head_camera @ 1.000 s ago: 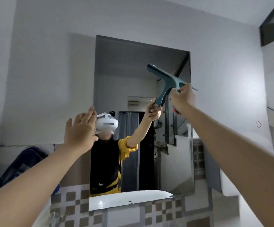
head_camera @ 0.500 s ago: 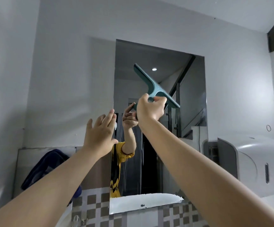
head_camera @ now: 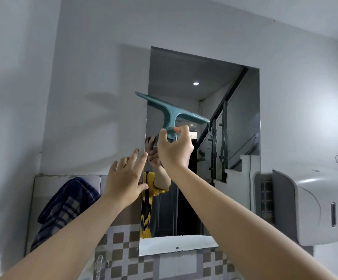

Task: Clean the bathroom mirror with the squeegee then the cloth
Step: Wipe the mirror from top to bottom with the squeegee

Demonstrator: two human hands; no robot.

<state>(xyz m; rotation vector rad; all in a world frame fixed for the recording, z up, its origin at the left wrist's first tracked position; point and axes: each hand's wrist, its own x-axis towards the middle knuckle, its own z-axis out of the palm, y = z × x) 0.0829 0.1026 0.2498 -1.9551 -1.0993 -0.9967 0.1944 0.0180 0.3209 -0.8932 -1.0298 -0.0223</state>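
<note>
A teal squeegee (head_camera: pixel 172 114) is held against the upper left of the wall mirror (head_camera: pixel 235 122), blade tilted, likely set for a wiping stroke. The right hand (head_camera: pixel 174 150) grips its handle. The left hand (head_camera: pixel 126 176), fingers spread and holding nothing, is at the mirror's left edge. A blue checked cloth (head_camera: pixel 67 207) hangs to the left, probably waiting for the second step.

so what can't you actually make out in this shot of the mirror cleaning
- Squeegee blade edge: head view; it faces the mirror, so glass contact cannot be told.
- Squeegee handle end: covered by the right hand and its grip.
- Left hand palm: turned away; whether it touches the wall or mirror edge is unclear.
- Mirror's lower-left area: hidden behind both arms.
- Blue checked cloth: lower part cut off by the left forearm.
</note>
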